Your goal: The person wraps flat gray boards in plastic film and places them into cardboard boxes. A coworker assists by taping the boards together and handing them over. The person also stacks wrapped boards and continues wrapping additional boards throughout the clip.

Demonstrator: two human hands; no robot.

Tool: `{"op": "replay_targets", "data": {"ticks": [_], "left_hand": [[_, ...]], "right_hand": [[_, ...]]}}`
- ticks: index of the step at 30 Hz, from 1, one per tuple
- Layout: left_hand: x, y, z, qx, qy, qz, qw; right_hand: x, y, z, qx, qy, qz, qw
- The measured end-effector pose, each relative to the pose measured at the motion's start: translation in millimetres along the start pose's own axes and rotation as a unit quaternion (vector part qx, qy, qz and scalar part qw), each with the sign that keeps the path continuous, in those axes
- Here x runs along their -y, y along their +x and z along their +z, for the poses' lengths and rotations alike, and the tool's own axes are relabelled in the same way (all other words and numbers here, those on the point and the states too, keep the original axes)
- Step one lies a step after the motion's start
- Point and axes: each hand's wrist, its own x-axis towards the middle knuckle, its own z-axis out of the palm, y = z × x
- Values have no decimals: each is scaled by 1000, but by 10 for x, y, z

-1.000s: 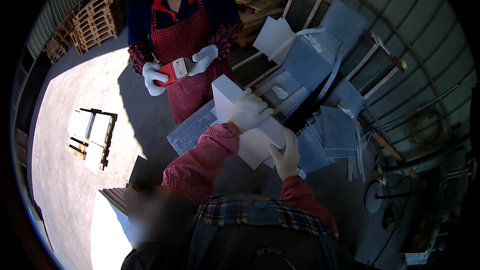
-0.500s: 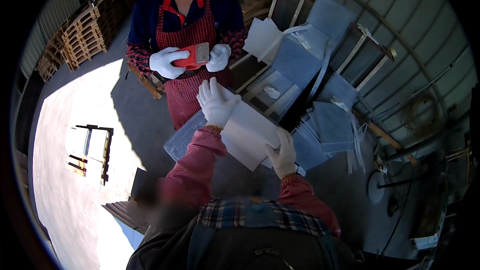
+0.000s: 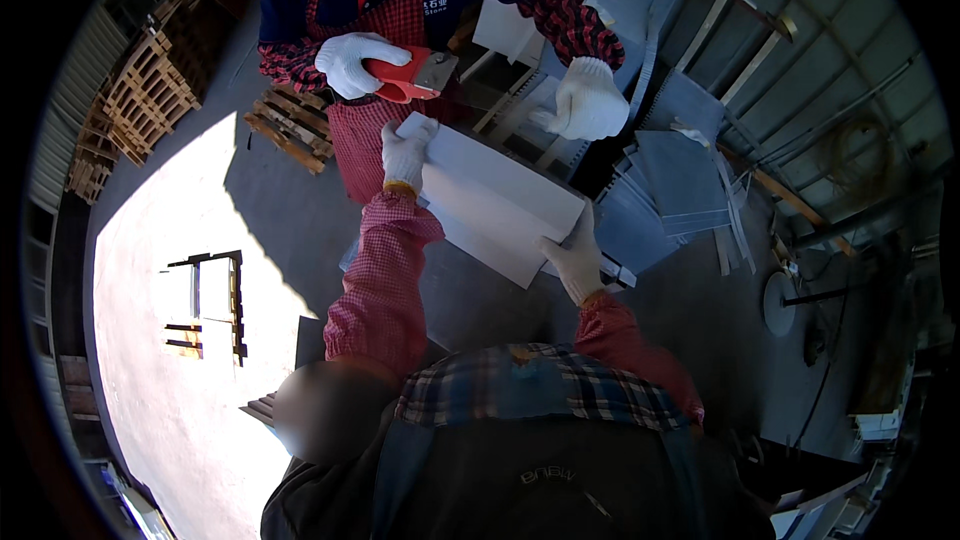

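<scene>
A long, flat, pale grey slab (image 3: 500,205) lies slantwise between my white-gloved hands. At its far left end, my left hand (image 3: 405,152) is closed round the edge. My right hand (image 3: 574,258) grips the near right end, thumb on the top face and fingers at the edge. Across from me a person in a red checked apron holds a red hand tool with a metal end (image 3: 412,74) in one gloved hand. That person's other gloved hand (image 3: 588,100) is stretched out above the slab's far right side, apparently holding nothing.
Several grey slabs (image 3: 682,180) are stacked to the right, with loose pale strips beside them. Rack posts (image 3: 708,25) stand behind. Wooden pallets (image 3: 150,80) are piled at the far left; another pallet (image 3: 290,125) lies beside the person. A pallet with pale slabs (image 3: 208,305) sits in sunlight.
My left hand, earlier spread flat on the slab, now grips its far end. The slab has shifted and shows more of its length. The other person's free hand has left the red tool and reached out.
</scene>
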Motion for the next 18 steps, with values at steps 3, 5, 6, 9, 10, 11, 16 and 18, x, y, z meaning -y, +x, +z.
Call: {"op": "replay_targets", "data": {"ticks": [3, 5, 6, 9, 10, 11, 16, 18], "left_hand": [[38, 78, 17, -6, 35, 2, 999], [176, 206, -111, -39, 88, 28, 995], [195, 215, -55, -44, 93, 13, 995], [214, 210, 23, -39, 65, 23, 997], [213, 190, 28, -36, 50, 24, 998], [218, 161, 28, -33, 35, 26, 999], [270, 211, -28, -38, 62, 46, 996], [314, 251, -53, -44, 78, 55, 994]], "right_hand": [[-366, 89, -103, 69, -53, 24, 996], [-69, 17, -31, 82, -78, 53, 992], [-161, 9, -58, 72, -85, 56, 992], [-436, 27, -68, 58, -111, 65, 990], [-461, 20, -63, 62, -124, 70, 988], [-486, 9, -64, 67, -137, 75, 985], [-477, -75, -74, 75, -204, 84, 972], [-468, -105, -65, 77, -200, 79, 974]]}}
